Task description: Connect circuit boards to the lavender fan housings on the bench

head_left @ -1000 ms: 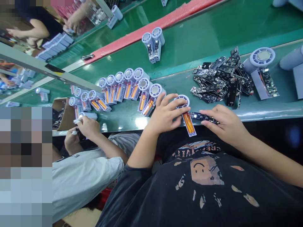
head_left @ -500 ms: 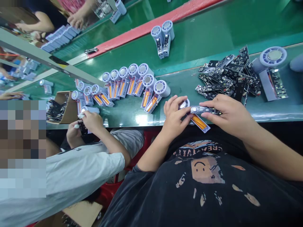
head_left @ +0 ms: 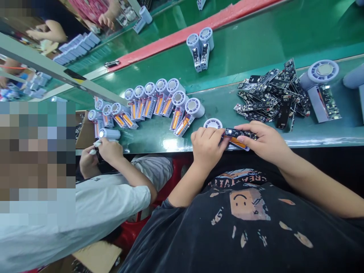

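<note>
My left hand (head_left: 207, 146) is closed round a pale-lilac handheld fan (head_left: 212, 123) near the bench edge. Its round head shows above my fingers, and its open handle with an orange battery (head_left: 238, 142) points to the right. A narrow black circuit board (head_left: 240, 133) lies over that handle, gripped by my right hand (head_left: 264, 142) between thumb and fingers. The board's left end meets my left fingertips; whether it touches the handle, I cannot tell. Beyond my right hand is a heap of similar circuit boards (head_left: 264, 94).
Several open fans (head_left: 159, 96) stand in a row to the left, and a fan with its board hanging out (head_left: 324, 89) is at the right. Two fans (head_left: 200, 47) stand farther back before a red strip (head_left: 176, 38). A co-worker's hands (head_left: 106, 151) work at the left.
My right hand and the circuit board have shifted slightly left and now cover more of the fan handle. My left fingers have closed more tightly, and the fan's head shows more.
</note>
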Available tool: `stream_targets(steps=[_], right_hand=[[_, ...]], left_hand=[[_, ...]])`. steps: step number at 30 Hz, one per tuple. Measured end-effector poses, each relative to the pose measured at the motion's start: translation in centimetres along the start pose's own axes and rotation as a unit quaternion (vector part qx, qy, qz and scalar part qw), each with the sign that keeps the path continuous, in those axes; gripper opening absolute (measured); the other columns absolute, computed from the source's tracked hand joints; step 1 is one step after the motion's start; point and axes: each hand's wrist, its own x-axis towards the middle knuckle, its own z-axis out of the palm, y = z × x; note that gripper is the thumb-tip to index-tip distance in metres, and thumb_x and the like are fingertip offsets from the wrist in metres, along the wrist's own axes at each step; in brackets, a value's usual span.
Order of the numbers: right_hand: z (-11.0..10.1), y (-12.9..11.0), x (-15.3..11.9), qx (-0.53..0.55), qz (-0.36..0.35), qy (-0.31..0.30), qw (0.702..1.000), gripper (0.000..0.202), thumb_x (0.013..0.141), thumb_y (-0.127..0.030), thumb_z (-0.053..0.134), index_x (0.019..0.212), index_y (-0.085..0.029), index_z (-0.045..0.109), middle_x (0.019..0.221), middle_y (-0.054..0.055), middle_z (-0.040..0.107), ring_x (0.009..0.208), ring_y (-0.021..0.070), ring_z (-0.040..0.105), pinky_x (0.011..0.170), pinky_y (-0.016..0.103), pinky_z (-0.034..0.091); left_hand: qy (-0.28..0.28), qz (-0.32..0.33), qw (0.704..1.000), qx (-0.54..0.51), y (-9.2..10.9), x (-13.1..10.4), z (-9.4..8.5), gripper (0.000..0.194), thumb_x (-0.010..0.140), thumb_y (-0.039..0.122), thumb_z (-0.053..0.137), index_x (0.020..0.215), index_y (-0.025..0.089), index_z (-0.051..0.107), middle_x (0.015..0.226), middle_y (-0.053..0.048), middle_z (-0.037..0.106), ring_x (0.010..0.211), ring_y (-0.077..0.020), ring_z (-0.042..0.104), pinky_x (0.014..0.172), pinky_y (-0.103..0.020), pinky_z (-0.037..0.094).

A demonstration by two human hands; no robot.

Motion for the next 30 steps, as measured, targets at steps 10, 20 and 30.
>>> stream_targets(steps=[10, 20, 30], right_hand=[[1.0, 0.6, -0.8, 0.038, 0.036, -0.056, 0.997, 0.029, 0.090, -0.042, 0.067, 0.113, -0.026, 0.076, 0.097, 0.006, 0.071, 0.087, 0.0219, 0.066, 0.069, 0.033, 0.052], [2.0, 1.0, -1.9, -0.084, -0.142, -0.013, 0.986, 0.032, 0.102, -0.043, 0.054, 0.118, -0.019, 0.069, 0.092, 0.007, 0.069, 0.082, 0.0216, 0.064, 0.075, 0.035, 0.052], [2.4, 0.8, -2.2, -0.206, -0.211, 0.003, 0.956, 0.031, 0.104, -0.038, 0.052, 0.115, -0.015, 0.070, 0.080, 0.005, 0.061, 0.073, 0.0225, 0.058, 0.066, 0.034, 0.043]], left_hand=[[-0.063, 0.008, 0.997, -0.033, -0.7, -0.9, -2.4, 0.013, 0.098, 0.025, 0.063, 0.100, 0.022, 0.076, 0.090, -0.002, 0.078, 0.083, -0.0197, 0.060, 0.075, -0.035, 0.037], [-0.053, -0.106, 0.975, -0.188, -2.2, -1.5, -1.0, 0.005, 0.091, 0.018, 0.071, 0.088, 0.019, 0.075, 0.084, -0.001, 0.077, 0.074, -0.0148, 0.065, 0.072, -0.029, 0.048], [-0.097, 0.045, 0.987, 0.121, 0.7, -1.9, -3.3, 0.018, 0.097, 0.018, 0.057, 0.109, 0.019, 0.071, 0.105, -0.006, 0.074, 0.090, -0.0231, 0.057, 0.079, -0.040, 0.039]])
